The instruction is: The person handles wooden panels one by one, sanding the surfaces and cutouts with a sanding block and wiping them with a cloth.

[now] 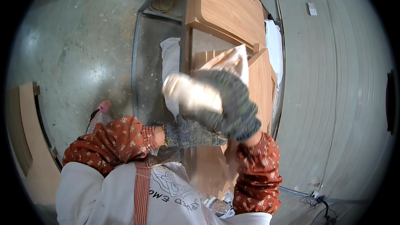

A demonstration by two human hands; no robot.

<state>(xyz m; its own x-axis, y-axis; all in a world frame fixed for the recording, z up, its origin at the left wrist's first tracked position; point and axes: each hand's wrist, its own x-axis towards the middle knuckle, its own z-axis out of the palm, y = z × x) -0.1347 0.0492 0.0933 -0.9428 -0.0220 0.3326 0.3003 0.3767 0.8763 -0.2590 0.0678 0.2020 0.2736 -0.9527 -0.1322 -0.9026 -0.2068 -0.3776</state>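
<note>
My right hand [233, 100], in a dark knitted glove, is closed around a cream-white thing [191, 93], too smeared by motion to name. It passes over wood-grain panels [233, 6]. Just beyond the right hand stands a crumpled white and brown sheet [235, 58]. My left hand [189, 135], in a grey knitted glove, lies lower down, reaching right across the panel edge. Its fingers are partly hidden beneath the right hand, so its grip does not show. Floral red-brown sleeves cover both forearms.
A metal frame [135, 58] borders the panels on the left, with a white cloth [170, 52] hanging beside it. More boards [31, 121] lean at the far left. A ribbed grey wall [333, 100] runs along the right, and cables [325, 204] lie at its foot.
</note>
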